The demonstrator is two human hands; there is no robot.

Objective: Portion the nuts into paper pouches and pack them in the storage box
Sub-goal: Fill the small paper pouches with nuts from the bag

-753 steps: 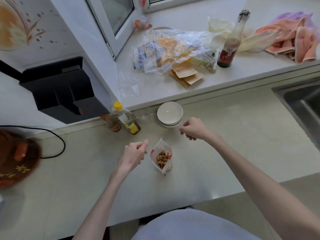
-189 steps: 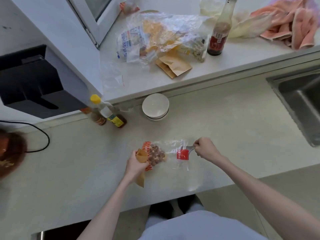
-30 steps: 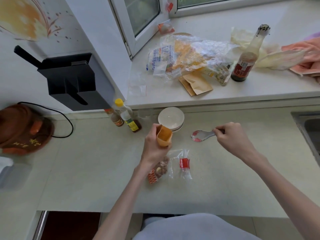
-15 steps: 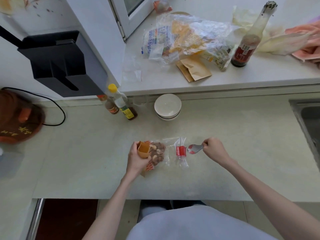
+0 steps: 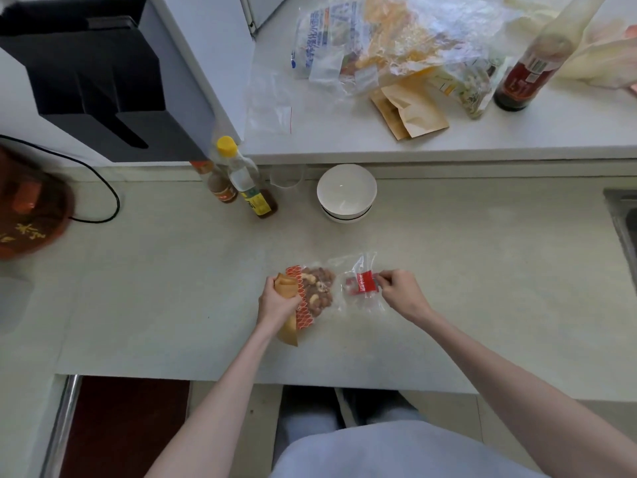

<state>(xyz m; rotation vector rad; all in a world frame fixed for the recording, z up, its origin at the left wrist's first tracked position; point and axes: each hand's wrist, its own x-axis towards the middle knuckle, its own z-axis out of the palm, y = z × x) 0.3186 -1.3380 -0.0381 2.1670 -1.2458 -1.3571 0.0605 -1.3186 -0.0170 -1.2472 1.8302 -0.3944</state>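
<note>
Pale counter [image 5: 448, 270] — nut bag [image 5: 320, 291] lies before the bowl [image 5: 346, 191]. Left hand [image 5: 275, 301] grips a pouch [image 5: 286, 288] at the bag's left; right hand [image 5: 401, 293] — fingers curled at its mouth, hold unclear.

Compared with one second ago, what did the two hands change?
The left hand brought the open brown paper pouch down beside the clear plastic bag of mixed nuts. The right hand pushed the metal spoon into the bag's mouth. Both grips are unchanged; the white bowl stayed put.

Home kitchen: pale tabletop [image 5: 448, 270] w/ sink [image 5: 624, 219] edge at right, oil & sauce bottles [image 5: 241, 177], white bowl [image 5: 346, 193], window ledge [image 5: 448, 139] w/ food bags [image 5: 379, 43], black knife block [image 5: 93, 77] on wall.
</note>
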